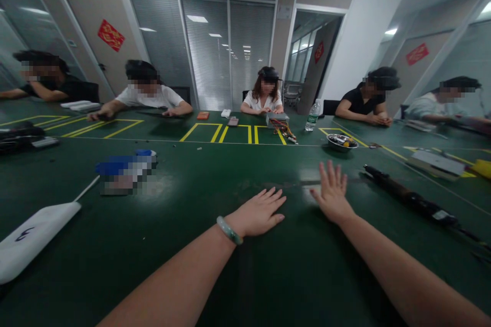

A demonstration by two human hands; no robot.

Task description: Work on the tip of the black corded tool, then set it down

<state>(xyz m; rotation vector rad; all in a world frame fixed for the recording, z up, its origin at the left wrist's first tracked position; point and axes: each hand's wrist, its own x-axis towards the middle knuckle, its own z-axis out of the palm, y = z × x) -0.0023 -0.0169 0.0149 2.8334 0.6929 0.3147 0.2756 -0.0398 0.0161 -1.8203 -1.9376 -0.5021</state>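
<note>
My left hand [259, 213] rests palm down on the green table [199, 265], fingers spread and holding nothing. A pale jade-coloured bangle [229, 230] circles that wrist. To its right, my right hand [333, 194] is open too, its fingers fanned and pointing away from me; whether it touches the surface or hovers just over it I cannot tell. Nearest to the right hand is a dark electric screwdriver [410, 196] with a cord, lying slantwise. Beyond that hand stands a metal bowl [342, 143] with small mixed items inside.
At left lie a white power bank-like block [36, 237] with a cable and a partly blurred blue-and-white item [126, 171]. Across the table are a water bottle [313, 116], a grey metal box [276, 121] with coloured wires, yellow tape markings and several seated people. A white box [437, 164] lies at right.
</note>
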